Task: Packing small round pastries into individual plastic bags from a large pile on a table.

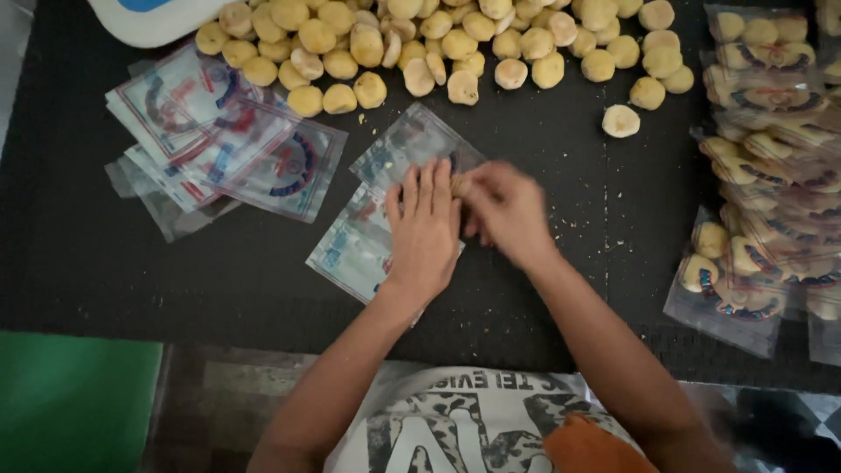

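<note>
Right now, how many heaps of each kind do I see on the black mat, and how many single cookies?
Cookie heap: 1
Empty-bag heaps: 2
Filled-bag heap: 1
Lone cookie: 1
Cookie in right hand: 1
Total: 6

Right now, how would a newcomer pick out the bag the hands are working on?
Below the big cookie pile on the black mat, find the clear bag under the left hand. Unlike the fanned empty bags further left, the right hand presses a cookie at its mouth.
</note>
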